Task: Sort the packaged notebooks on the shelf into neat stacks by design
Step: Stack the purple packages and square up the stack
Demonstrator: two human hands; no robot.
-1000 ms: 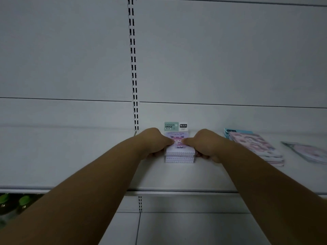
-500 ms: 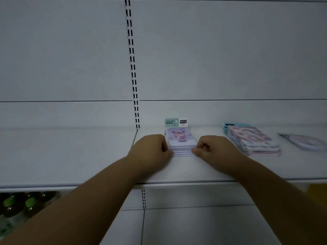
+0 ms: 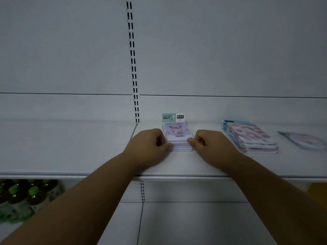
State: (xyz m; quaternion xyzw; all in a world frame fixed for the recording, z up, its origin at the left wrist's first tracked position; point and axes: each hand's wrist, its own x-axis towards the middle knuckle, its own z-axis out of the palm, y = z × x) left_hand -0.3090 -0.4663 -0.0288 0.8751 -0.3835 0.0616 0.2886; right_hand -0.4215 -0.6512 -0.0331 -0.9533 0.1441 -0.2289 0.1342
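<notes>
A stack of small purple spiral notebooks lies on the white shelf, its header card standing against the back wall. My left hand grips the stack's left side with curled fingers. On the other side, my right hand holds the stack's right edge the same way. A second stack of pink packaged notebooks lies to the right, apart from both hands. One more packaged notebook lies alone at the far right.
The shelf's front edge runs below my wrists. A slotted upright divides the back panel. Green-capped bottles stand on the lower level at the left. A yellow object shows at the lower right.
Both hands slid from the top of the purple stack down to its sides near the front spirals. The view has tilted down a little, showing more of the lower shelf.
</notes>
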